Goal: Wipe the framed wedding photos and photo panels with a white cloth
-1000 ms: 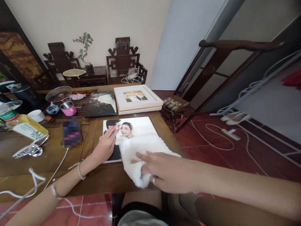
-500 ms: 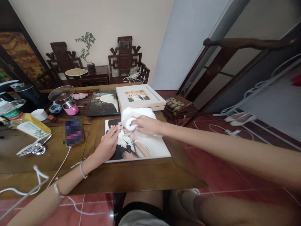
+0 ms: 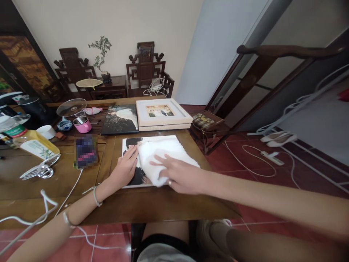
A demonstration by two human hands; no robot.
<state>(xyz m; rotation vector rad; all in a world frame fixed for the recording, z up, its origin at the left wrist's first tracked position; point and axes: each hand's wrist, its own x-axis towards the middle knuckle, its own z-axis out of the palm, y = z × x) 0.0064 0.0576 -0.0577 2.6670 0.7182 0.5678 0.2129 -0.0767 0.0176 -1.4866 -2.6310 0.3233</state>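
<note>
A large photo panel [image 3: 135,177] of a couple lies flat on the wooden table, close to its front edge. My left hand [image 3: 125,168] rests on the panel's left side, palm down, its fingers stretched out together. A white cloth [image 3: 174,151] is spread over the right and middle of the photo, hiding much of the picture. Pressing down on that cloth near the panel's front edge, my right hand [image 3: 182,174] grips it, with its fingertips partly spread on top.
Behind the panel lie a dark photo panel [image 3: 121,120] and pale framed pictures [image 3: 141,125]. To the left are a phone-like item [image 3: 85,151], a hair clip [image 3: 43,169], an oil bottle [image 3: 38,143] and a pink cup [image 3: 82,124]. A chair [image 3: 253,72] stands right.
My right hand has drawn the white cloth toward me, from the photo's back edge to its front. The cloth has unfolded across the picture. My left hand has stayed in place.
</note>
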